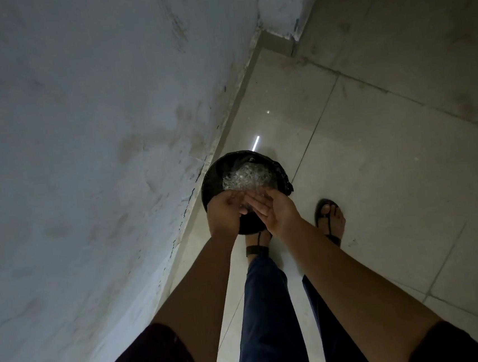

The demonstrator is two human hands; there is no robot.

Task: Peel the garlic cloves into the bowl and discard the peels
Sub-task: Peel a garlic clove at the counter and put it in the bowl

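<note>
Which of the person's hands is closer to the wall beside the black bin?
Left. The left hand hovers over the side of the bin nearest the wall; the right hand is over the bin's far side.

Short dark sleeves, maroon-tinged, end above elbows; left sleeve (150, 361) flecked with pale specks. Forearms bare, left hand (224, 211) and right hand (275, 209) bare, no rings or watch visible. Navy trousers (270, 318), cropped at ankle. Dark thong sandals (328, 222) with ankle strap.

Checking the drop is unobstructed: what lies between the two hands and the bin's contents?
Nothing solid: the head view shows left hand and right hand directly above the black-lined bin, pale crumpled material inside.
</note>
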